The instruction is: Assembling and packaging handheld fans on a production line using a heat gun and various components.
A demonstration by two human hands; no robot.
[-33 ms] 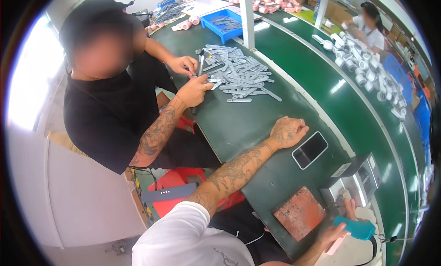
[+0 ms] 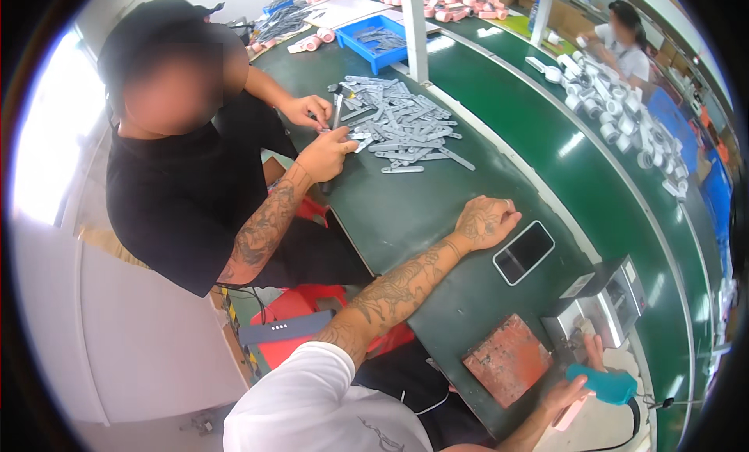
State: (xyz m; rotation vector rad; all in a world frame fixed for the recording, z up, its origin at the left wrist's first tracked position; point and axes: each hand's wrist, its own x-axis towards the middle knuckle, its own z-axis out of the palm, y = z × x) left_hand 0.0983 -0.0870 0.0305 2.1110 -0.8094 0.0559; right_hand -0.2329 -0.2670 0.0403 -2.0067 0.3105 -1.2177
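My left hand point(image 2: 485, 222) rests on the dark green table, its fingers curled in and a ring on one of them. Nothing shows in it. Right beside it lies a phone point(image 2: 523, 253) with a dark screen and pale edge. At the lower right, my right hand point(image 2: 563, 395) is closed around a teal handheld device point(image 2: 610, 384) with a black cable. A pink piece point(image 2: 572, 414) shows just below that hand, partly covered by it. The fingertips are close to a silver metal machine point(image 2: 599, 307). A worn reddish block point(image 2: 508, 360) lies left of the right hand.
Across the table's left side a person in black point(image 2: 179, 194) handles a small grey part beside a heap of grey strips point(image 2: 409, 124). Further back stand a blue tray point(image 2: 374, 42) and pink parts point(image 2: 460, 1). White parts point(image 2: 616, 108) lie along the green conveyor point(image 2: 538, 116).
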